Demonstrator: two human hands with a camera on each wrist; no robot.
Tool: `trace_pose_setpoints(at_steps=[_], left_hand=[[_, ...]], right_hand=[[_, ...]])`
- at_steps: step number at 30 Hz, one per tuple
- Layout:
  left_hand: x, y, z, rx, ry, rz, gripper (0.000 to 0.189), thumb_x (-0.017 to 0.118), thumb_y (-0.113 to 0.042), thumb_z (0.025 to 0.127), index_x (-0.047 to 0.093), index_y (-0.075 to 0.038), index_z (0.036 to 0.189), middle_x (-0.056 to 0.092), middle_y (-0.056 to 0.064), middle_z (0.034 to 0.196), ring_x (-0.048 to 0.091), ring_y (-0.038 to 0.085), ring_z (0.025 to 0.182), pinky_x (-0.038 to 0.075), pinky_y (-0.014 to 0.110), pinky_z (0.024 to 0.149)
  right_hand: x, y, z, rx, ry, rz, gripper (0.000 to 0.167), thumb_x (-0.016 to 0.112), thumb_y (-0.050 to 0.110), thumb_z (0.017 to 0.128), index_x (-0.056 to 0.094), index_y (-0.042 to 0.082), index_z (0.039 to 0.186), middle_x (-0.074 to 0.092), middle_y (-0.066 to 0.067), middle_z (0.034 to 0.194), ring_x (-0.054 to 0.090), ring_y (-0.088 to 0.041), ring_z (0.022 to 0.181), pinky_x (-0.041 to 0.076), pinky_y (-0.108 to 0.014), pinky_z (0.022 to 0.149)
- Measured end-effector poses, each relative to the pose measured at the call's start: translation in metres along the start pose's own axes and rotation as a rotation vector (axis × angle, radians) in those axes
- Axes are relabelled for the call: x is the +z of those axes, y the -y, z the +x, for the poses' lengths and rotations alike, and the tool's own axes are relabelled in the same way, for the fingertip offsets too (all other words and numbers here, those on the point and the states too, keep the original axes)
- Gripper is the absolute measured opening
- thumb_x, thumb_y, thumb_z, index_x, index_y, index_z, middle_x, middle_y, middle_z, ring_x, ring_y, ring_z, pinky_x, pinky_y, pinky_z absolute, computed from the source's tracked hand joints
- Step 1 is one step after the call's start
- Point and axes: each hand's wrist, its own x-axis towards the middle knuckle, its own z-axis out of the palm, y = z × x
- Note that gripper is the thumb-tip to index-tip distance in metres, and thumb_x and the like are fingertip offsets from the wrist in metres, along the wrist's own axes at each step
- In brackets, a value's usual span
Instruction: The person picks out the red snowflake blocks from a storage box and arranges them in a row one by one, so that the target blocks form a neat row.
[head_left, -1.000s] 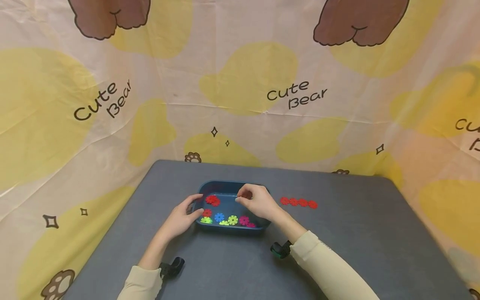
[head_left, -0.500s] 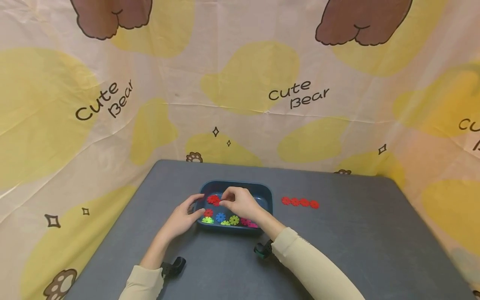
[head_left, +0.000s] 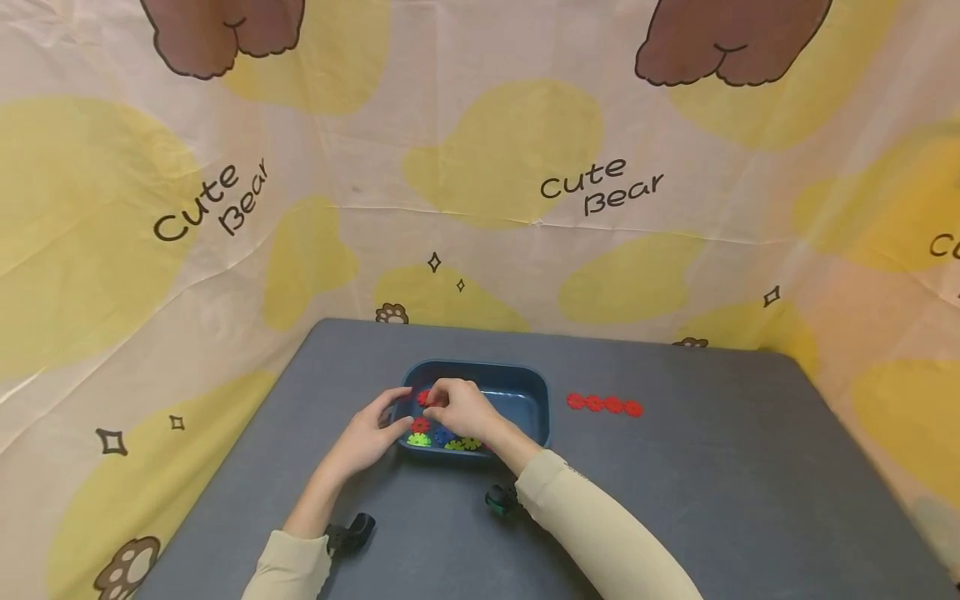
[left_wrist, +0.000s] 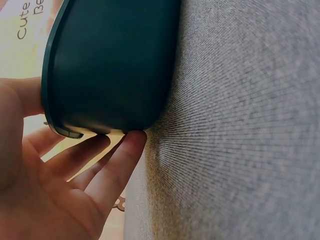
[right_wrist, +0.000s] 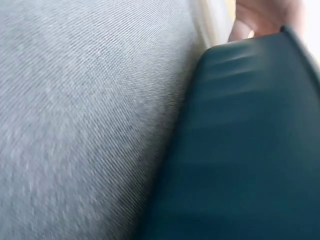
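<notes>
A dark teal tray [head_left: 536,392] holds notched plastic snowflake discs. My left hand [head_left: 365,435] grips its left end; the left wrist view shows the thumb over the rim and fingers against the outer wall [left_wrist: 115,70]. Reaching into the tray, my right hand [head_left: 467,412] has thumb and index fingertips right at the red discs [head_left: 423,397] in the back left. I cannot tell whether a disc is pinched there. Along the front lie another red disc [head_left: 420,425], a yellow-green disc [head_left: 418,439] and a blue disc [head_left: 444,435]. The right hand partly hides others.
To the right of the tray, several red discs form a joined row [head_left: 603,405] on the grey table [head_left: 705,467]. A printed cloth [head_left: 487,167] hangs behind the table and along both sides.
My right hand has moved left across the tray, from above its right half to the red discs at the back left. The left hand keeps its place on the tray.
</notes>
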Motion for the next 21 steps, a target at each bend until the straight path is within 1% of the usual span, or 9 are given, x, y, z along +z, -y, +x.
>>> trace_pose_setpoints(at_steps=[6, 14, 21], left_hand=[[-0.001, 0.000, 0.000, 0.001, -0.006, 0.011, 0.056, 0.065, -0.028, 0.100, 0.046, -0.016, 0.151, 0.039, 0.021, 0.158, 0.046, 0.049, 0.136, 0.041, 0.062, 0.108], [-0.001, 0.001, 0.000, -0.003, 0.006, -0.003, 0.057, 0.066, -0.028, 0.100, 0.045, -0.018, 0.152, 0.038, 0.018, 0.159, 0.046, 0.047, 0.138, 0.041, 0.060, 0.109], [-0.002, 0.001, -0.001, 0.012, 0.005, -0.012, 0.056, 0.066, -0.024, 0.100, 0.045, -0.017, 0.152, 0.037, 0.019, 0.160, 0.044, 0.046, 0.139, 0.039, 0.060, 0.110]], right_hand=[[0.009, -0.002, 0.008, -0.001, 0.012, -0.080, 0.013, 0.073, 0.016, 0.095, 0.070, 0.007, 0.104, 0.066, 0.004, 0.087, 0.060, -0.010, 0.074, 0.054, -0.026, 0.067], [0.017, -0.003, 0.014, 0.038, 0.052, -0.112, 0.018, 0.077, 0.023, 0.092, 0.069, 0.011, 0.103, 0.065, 0.005, 0.087, 0.059, -0.011, 0.076, 0.053, -0.028, 0.068], [0.025, -0.007, 0.021, -0.012, 0.077, -0.280, 0.018, 0.078, 0.031, 0.091, 0.071, 0.016, 0.100, 0.067, 0.008, 0.091, 0.059, -0.006, 0.076, 0.052, -0.027, 0.069]])
